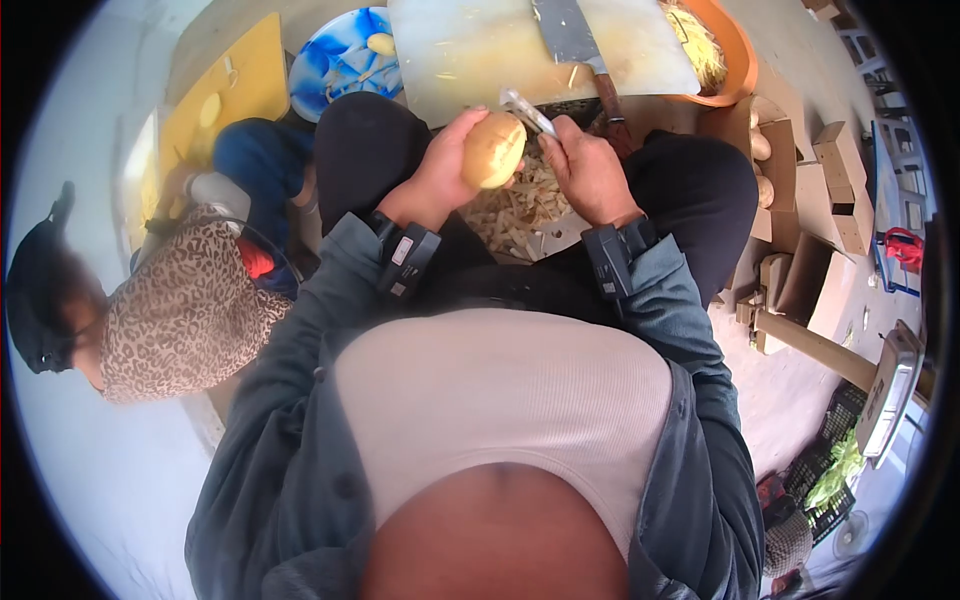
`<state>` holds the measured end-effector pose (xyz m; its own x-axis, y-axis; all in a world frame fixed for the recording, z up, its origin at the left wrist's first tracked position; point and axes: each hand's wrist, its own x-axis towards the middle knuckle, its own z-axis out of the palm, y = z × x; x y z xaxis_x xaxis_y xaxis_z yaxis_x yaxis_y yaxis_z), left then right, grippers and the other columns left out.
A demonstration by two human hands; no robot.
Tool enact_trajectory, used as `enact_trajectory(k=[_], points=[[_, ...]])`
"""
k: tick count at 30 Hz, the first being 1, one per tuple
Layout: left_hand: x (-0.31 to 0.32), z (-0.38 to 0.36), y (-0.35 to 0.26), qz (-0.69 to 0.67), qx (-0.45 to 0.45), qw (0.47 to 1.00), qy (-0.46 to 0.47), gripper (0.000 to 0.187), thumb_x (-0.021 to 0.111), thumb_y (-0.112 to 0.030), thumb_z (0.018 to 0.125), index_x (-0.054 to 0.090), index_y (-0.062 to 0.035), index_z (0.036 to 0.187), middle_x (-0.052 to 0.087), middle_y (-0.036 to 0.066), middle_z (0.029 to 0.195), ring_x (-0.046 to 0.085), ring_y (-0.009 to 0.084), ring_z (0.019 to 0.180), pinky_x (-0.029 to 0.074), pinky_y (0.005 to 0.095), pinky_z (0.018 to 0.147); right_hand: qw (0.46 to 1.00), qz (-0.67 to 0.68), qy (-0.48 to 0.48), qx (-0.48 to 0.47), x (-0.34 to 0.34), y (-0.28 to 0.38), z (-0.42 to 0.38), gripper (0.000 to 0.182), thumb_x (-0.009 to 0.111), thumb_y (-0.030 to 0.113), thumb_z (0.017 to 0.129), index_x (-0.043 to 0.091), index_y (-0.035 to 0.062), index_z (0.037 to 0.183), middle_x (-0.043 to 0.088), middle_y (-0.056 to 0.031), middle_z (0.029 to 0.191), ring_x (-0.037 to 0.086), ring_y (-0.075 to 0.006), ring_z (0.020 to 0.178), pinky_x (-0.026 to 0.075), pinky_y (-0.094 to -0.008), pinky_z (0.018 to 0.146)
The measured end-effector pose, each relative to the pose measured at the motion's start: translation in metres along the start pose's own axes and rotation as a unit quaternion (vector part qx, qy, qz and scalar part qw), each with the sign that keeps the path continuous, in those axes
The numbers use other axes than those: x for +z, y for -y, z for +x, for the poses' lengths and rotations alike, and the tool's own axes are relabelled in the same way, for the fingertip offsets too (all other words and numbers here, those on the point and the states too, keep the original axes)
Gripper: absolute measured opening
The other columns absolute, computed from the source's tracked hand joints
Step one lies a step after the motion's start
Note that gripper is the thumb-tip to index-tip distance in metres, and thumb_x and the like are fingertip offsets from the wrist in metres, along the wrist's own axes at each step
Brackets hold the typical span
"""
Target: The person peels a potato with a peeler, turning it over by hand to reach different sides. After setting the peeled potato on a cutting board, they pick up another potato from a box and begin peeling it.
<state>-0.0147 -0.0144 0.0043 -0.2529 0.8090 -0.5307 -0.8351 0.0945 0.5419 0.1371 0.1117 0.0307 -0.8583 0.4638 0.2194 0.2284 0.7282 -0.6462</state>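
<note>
My left hand is shut on a pale yellow potato, held up over my lap. My right hand grips a metal peeler whose blade rests against the top of the potato. Below both hands a heap of peelings lies between my knees. Black bands sit on both wrists.
A white cutting board with a large cleaver lies ahead. An orange bowl of cut strips stands at the right, a blue plate at the left. Another person in a leopard-print top sits at my left. Wooden blocks lie right.
</note>
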Motion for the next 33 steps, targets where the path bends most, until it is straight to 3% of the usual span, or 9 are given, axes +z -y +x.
enact_trajectory(k=[5,12,14,18,21,26,28,30,33], points=[[0.012,-0.003,-0.005,-0.042,0.013,0.995,-0.091,0.038,0.043,-0.04,0.094,0.057,-0.0083,0.11,0.064,0.011,0.098,0.063,0.0303,0.084,0.05,0.0463,0.06,0.995,-0.019,0.063,-0.079,-0.001,0.013,-0.008,0.015,0.056,0.02,0.089,0.05,0.007,0.093,0.058,-0.017,0.08,0.058,-0.0394,0.074,0.046,-0.0463,0.06],[0.008,-0.001,-0.005,-0.061,-0.011,0.994,-0.094,0.036,0.043,-0.042,0.094,0.059,-0.012,0.108,0.065,0.008,0.098,0.062,0.029,0.086,0.049,0.0474,0.065,0.99,-0.042,0.059,-0.121,0.002,0.015,-0.009,0.014,0.055,0.021,0.09,0.052,0.0079,0.093,0.059,-0.0135,0.08,0.059,-0.0363,0.072,0.048,-0.0429,0.059],[0.005,0.001,-0.005,-0.027,-0.016,0.996,-0.079,0.034,0.054,-0.043,0.088,0.061,-0.0154,0.106,0.066,0.005,0.101,0.062,0.0243,0.09,0.05,0.0483,0.075,0.988,-0.062,0.035,-0.137,0.006,0.011,-0.01,0.017,0.057,0.024,0.088,0.052,0.0077,0.09,0.061,-0.0125,0.074,0.061,-0.0331,0.067,0.049,-0.0423,0.056],[0.005,0.003,-0.005,-0.036,-0.032,0.996,-0.078,0.033,0.052,-0.041,0.089,0.06,-0.0136,0.107,0.066,0.006,0.101,0.063,0.0276,0.086,0.05,0.0488,0.071,0.988,-0.074,0.045,-0.125,0.003,0.012,-0.01,0.017,0.055,0.023,0.089,0.051,0.0077,0.088,0.06,-0.0133,0.073,0.061,-0.0338,0.066,0.049,-0.0431,0.057],[0.006,-0.001,0.001,0.033,-0.043,0.999,-0.001,0.039,0.042,-0.04,0.095,0.057,-0.0064,0.109,0.065,0.012,0.097,0.065,0.033,0.071,0.051,0.045,0.054,0.996,-0.083,0.034,-0.03,-0.004,-0.002,-0.003,0.017,0.056,0.02,0.09,0.048,0.006,0.086,0.057,-0.0213,0.069,0.057,-0.0414,0.067,0.045,-0.0485,0.056],[0.004,-0.005,-0.002,0.025,-0.028,0.999,-0.015,0.041,0.042,-0.04,0.095,0.057,-0.0049,0.111,0.065,0.014,0.097,0.065,0.034,0.073,0.051,0.0438,0.055,0.999,-0.042,0.034,-0.001,-0.001,-0.005,-0.003,0.017,0.052,0.02,0.09,0.048,0.0038,0.087,0.06,-0.0222,0.075,0.059,-0.042,0.073,0.046,-0.0502,0.062],[0.001,-0.003,-0.004,0.005,-0.033,0.999,0.009,0.037,0.046,-0.04,0.093,0.057,-0.009,0.111,0.065,0.012,0.095,0.064,0.0375,0.078,0.049,0.0454,0.056,0.996,0.081,0.029,0.013,0.0,-0.002,-0.005,0.015,0.052,0.016,0.09,0.049,0.0021,0.089,0.059,-0.0251,0.079,0.057,-0.0432,0.076,0.044,-0.0491,0.063],[0.0,-0.002,-0.001,0.021,-0.018,1.0,0.007,0.039,0.046,-0.042,0.093,0.057,-0.0094,0.111,0.065,0.012,0.096,0.064,0.0369,0.077,0.049,0.0444,0.057,0.991,0.13,0.017,-0.012,0.005,-0.005,-0.008,0.014,0.051,0.014,0.09,0.052,0.0004,0.094,0.058,-0.0233,0.074,0.06,-0.0383,0.069,0.045,-0.044,0.061],[0.0,-0.002,-0.003,-0.015,-0.02,1.0,-0.009,0.038,0.046,-0.042,0.092,0.056,-0.0109,0.112,0.065,0.011,0.096,0.064,0.033,0.076,0.049,0.0441,0.057,0.92,0.355,0.115,0.12,0.002,-0.001,-0.014,0.022,0.048,0.017,0.093,0.056,-0.0025,0.099,0.052,-0.0056,0.065,0.05,-0.0125,0.06,0.043,-0.03,0.055]])
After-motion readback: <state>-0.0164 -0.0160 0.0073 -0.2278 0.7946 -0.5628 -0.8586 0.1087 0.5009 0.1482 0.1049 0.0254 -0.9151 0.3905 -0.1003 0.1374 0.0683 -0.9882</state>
